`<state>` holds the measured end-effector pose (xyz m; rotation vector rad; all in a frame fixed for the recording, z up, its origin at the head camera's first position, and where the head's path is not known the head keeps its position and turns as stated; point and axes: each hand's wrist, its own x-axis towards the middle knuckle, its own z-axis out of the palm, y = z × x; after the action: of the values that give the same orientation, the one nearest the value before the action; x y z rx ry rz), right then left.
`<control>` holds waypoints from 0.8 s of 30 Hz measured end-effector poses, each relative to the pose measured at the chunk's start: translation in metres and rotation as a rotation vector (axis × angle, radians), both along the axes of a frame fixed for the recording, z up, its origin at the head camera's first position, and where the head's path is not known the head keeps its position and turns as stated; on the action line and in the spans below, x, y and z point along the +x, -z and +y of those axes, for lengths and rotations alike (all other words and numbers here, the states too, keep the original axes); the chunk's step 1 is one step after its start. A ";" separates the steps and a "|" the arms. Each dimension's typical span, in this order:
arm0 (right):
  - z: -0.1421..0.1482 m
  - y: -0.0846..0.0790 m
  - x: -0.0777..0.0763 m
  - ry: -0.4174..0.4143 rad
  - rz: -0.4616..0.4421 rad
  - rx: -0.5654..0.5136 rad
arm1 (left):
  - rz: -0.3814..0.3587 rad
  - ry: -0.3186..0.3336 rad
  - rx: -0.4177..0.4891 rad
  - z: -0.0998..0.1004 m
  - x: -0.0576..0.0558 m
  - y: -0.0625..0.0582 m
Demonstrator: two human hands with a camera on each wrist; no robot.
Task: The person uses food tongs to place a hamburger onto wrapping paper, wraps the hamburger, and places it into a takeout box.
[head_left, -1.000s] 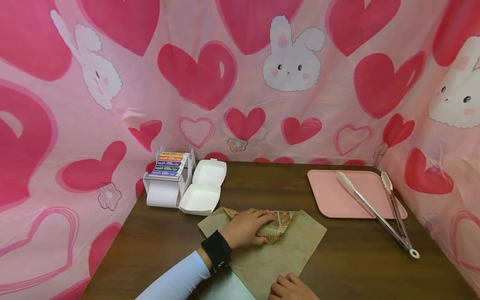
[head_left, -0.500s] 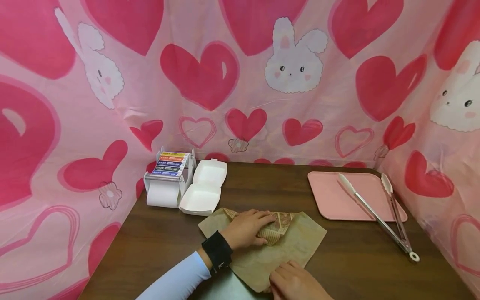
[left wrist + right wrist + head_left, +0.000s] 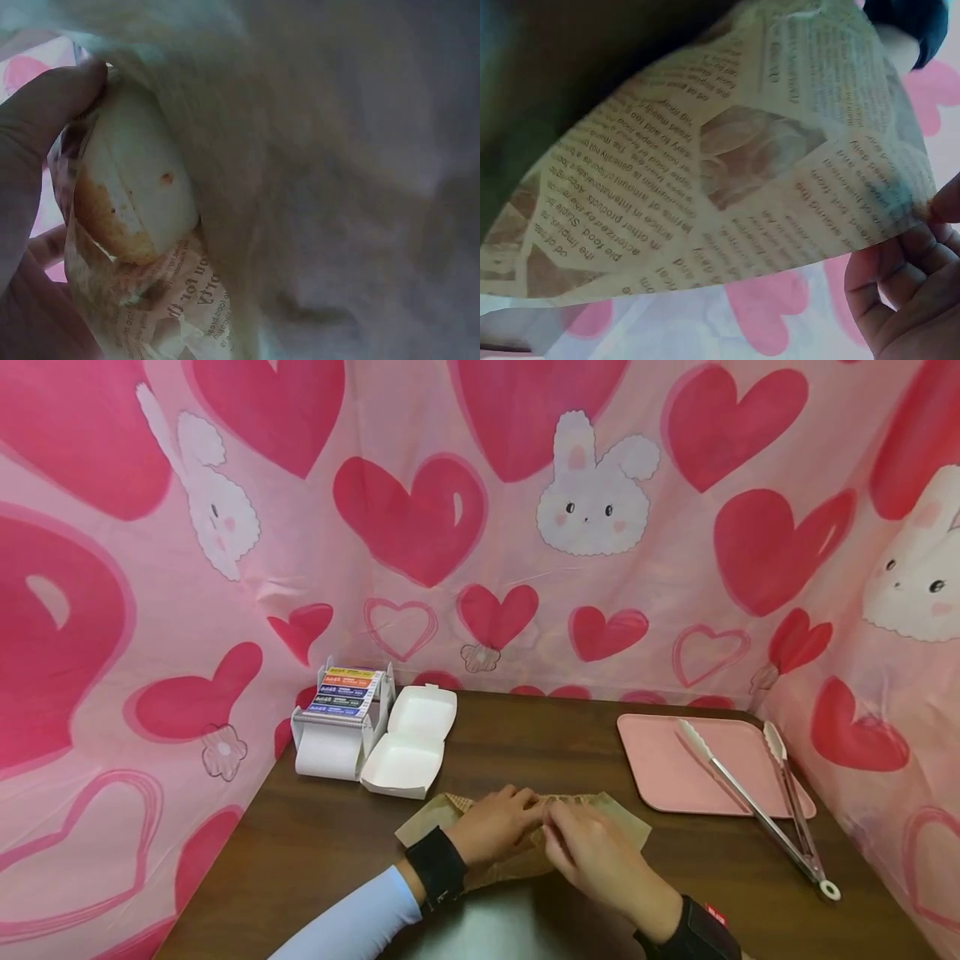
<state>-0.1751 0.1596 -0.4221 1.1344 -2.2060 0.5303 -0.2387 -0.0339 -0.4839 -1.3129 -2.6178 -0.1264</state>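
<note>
My left hand (image 3: 495,828) lies over a pale bread bun (image 3: 146,169), with thumb and fingers curved about it. Browned patches mark the bun in the left wrist view, and from the head it is hidden. Around it is a sheet of brown wrapping paper (image 3: 757,165) printed with newspaper-style text. My right hand (image 3: 600,860) pinches the edge of this sheet and holds the near part up and over, beside the left fingers. In the right wrist view, the thumb and fingers (image 3: 870,274) grip the paper's edge while the printed side hangs taut.
A label dispenser (image 3: 330,752) stands at the back left beside an open white clamshell box (image 3: 405,764). On the right, metal tongs (image 3: 761,812) lie across a pink tray (image 3: 656,764). A heart-patterned curtain (image 3: 420,543) encloses the dark wooden table (image 3: 525,739).
My right hand has moved forward from the near side, lifting the paper's near corner up and over toward the left hand. The left hand has stayed on the wrapped bun.
</note>
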 end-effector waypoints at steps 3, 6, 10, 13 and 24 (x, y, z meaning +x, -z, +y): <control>-0.001 0.002 -0.017 0.017 -0.036 0.003 | -0.109 0.000 0.034 -0.003 -0.001 0.000; -0.002 0.005 -0.032 0.048 -0.106 0.008 | -0.322 -0.032 0.095 -0.008 -0.005 0.002; -0.003 0.008 -0.049 0.092 -0.213 -0.012 | -0.504 -0.025 0.111 -0.016 -0.013 0.005; -0.002 0.012 -0.059 0.138 -0.287 -0.014 | -0.589 0.020 0.092 -0.021 -0.017 -0.002; -0.007 0.038 -0.087 0.277 -0.351 0.065 | -0.752 0.003 0.207 -0.028 -0.019 -0.014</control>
<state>-0.2622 0.1526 -0.4603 0.7915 -2.6464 0.5747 -0.2581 -0.0623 -0.4704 -1.3826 -3.0530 -1.0452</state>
